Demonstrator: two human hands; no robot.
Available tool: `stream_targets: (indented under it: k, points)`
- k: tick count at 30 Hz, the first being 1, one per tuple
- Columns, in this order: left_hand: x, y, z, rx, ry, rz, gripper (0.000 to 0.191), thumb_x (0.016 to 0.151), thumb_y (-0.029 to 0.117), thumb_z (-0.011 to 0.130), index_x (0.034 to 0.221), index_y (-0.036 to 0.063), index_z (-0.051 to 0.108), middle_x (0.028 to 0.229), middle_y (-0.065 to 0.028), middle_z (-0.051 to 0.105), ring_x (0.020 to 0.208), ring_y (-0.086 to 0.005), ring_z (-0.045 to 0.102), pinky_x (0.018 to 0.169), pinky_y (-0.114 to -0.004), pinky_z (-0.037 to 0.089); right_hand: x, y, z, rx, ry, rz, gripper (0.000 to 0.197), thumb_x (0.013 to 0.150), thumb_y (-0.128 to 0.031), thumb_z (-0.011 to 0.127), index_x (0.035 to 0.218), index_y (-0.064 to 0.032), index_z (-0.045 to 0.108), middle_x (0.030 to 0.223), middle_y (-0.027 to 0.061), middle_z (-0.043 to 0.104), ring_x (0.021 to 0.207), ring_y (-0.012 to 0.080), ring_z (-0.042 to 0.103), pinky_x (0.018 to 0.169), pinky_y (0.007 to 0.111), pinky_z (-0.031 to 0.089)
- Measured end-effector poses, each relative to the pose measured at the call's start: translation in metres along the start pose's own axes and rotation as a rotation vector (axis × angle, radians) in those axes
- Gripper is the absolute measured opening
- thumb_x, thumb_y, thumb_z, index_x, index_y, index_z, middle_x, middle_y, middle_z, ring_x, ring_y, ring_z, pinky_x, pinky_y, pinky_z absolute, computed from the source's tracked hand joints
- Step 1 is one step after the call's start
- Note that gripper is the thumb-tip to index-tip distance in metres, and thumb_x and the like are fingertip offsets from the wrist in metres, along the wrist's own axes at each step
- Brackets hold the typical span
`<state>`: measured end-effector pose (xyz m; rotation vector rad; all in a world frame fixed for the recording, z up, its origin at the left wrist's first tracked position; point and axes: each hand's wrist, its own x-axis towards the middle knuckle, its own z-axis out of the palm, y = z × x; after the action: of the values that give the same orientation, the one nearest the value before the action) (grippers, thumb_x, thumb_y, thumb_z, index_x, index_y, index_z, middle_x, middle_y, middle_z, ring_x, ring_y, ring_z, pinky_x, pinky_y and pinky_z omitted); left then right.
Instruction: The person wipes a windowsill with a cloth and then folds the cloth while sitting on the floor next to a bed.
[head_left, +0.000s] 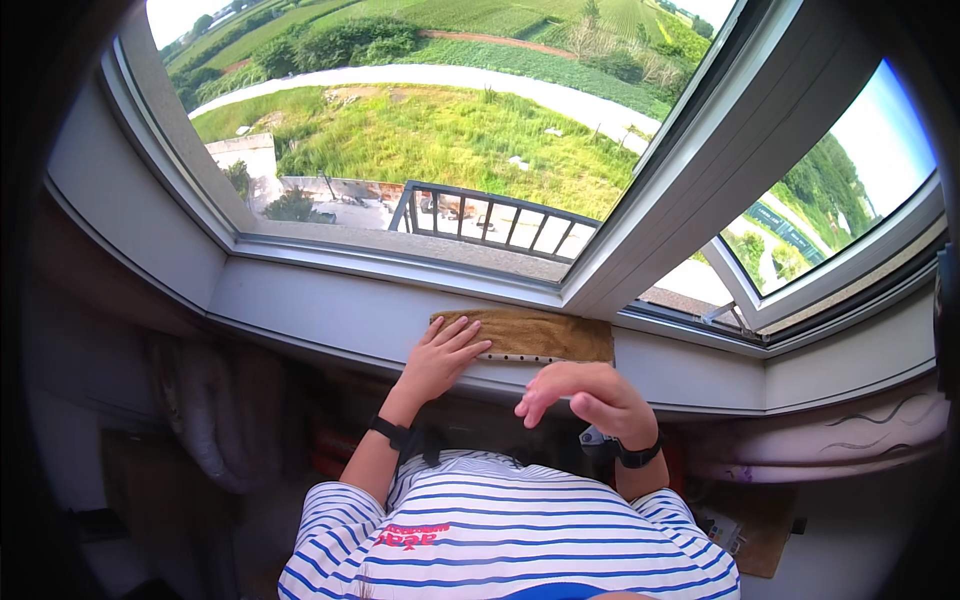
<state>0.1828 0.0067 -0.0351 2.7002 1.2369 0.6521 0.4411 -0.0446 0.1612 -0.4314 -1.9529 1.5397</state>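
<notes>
A folded brown cloth (551, 334) lies flat on the white windowsill (315, 304), against the window frame. Along its near edge runs a pale strip with dark dots. My left hand (444, 356) rests palm down at the cloth's left end, fingers spread over it and the sill. Just in front of the cloth's right part, my right hand (592, 394) is raised with the wrist bent. Its fingers curl downward, the thumb stands apart, and nothing shows in its grasp. Each wrist wears a black band.
Behind the sill stands a large window pane (420, 150), split by a thick white mullion (697, 150). At the right, a casement sash (825, 247) is swung outward. Curtains (817, 439) hang below the sill on both sides. A dark metal railing (495, 217) stands outside.
</notes>
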Motion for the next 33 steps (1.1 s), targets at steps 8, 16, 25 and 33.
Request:
stream_targets:
  k: [8, 16, 25, 33]
  points:
    - [0.004, -0.002, 0.002, -0.066, 0.047, 0.066, 0.039, 0.094, 0.024, 0.056, 0.133, 0.0261, 0.058, 0.145, -0.0047, 0.051, 0.137, -0.0241, 0.044, 0.116, -0.049, 0.026, 0.083, -0.014, 0.057, -0.188, -0.240, -0.534, 0.039, 0.090, -0.024, 0.067, 0.124, -0.0053, 0.067, 0.137, 0.0198, 0.057, 0.133, 0.0436, 0.047, 0.112, 0.056, 0.027]
    - [0.001, -0.008, 0.007, -0.056, 0.069, 0.137, 0.050, 0.086, 0.014, 0.059, 0.134, 0.0243, 0.057, 0.144, -0.0028, 0.052, 0.137, -0.0225, 0.045, 0.115, -0.050, 0.029, -0.024, 0.168, 0.011, -1.284, 0.489, 0.699, 0.050, 0.099, -0.040, 0.050, 0.143, -0.0158, 0.048, 0.152, 0.0118, 0.038, 0.142, 0.0366, 0.029, 0.117, 0.049, 0.022]
    - [-0.066, -0.128, -0.095, 0.189, 0.032, -0.061, 0.036, 0.084, 0.008, 0.062, 0.116, 0.0207, 0.067, 0.125, -0.0008, 0.066, 0.121, -0.0227, 0.059, 0.101, -0.050, 0.043, 0.042, 0.180, 0.091, -1.134, 0.149, 0.564, 0.057, 0.095, -0.042, 0.058, 0.148, -0.0279, 0.041, 0.161, 0.0106, 0.021, 0.142, 0.0429, 0.023, 0.116, 0.053, 0.021]
    - [-0.062, -0.108, -0.091, 0.137, 0.338, -0.215, 0.027, 0.078, 0.012, 0.074, 0.103, 0.0067, 0.067, 0.102, -0.0061, 0.071, 0.095, -0.0262, 0.066, 0.077, -0.038, 0.051, 0.011, 0.144, 0.033, -1.278, 0.397, 0.372, 0.042, 0.080, -0.015, 0.071, 0.121, -0.0154, 0.064, 0.128, 0.0067, 0.062, 0.112, 0.0289, 0.059, 0.098, 0.039, 0.047]
